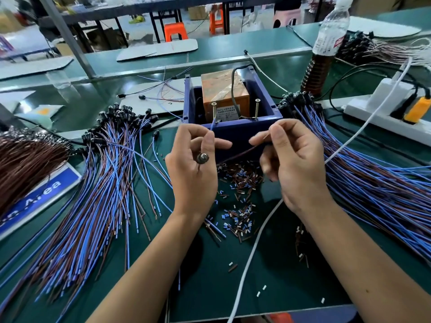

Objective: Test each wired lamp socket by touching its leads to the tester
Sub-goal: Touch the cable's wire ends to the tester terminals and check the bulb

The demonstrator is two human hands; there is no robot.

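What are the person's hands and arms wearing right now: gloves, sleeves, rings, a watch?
Nothing is worn on what shows. The left hand and right hand are bare, with no gloves. No ring shows on the fingers, and their nails are short and unpainted. Both forearms are bare to the frame edge: no sleeves, watch or wristband.

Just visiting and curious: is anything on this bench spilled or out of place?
Yes: small cut wire-sleeve bits lie scattered loose across the green mat in front of the blue tester box, like trimmings left where they fell.
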